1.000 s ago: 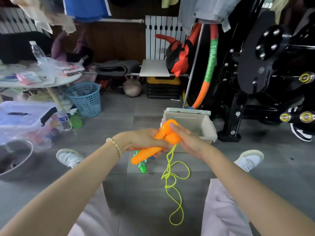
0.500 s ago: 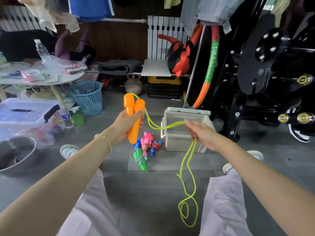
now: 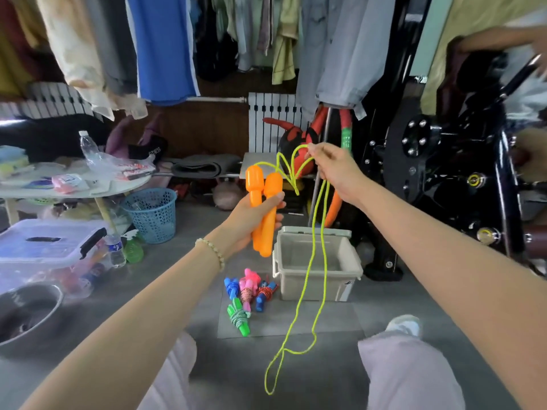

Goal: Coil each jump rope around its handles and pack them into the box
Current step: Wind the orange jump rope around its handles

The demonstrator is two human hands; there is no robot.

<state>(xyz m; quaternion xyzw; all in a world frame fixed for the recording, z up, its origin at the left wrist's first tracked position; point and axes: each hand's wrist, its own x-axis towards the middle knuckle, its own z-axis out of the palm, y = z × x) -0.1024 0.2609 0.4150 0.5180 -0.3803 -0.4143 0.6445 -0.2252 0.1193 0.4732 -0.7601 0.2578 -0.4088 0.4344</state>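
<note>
- Left hand grips both handles above the box
- Right hand pinches the cord
- The long hanging loop may tangle while coiling

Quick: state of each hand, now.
Left hand: closed round the two orange handles.
Right hand: pinching the yellow-green rope, which hangs down in a long loop.
</note>
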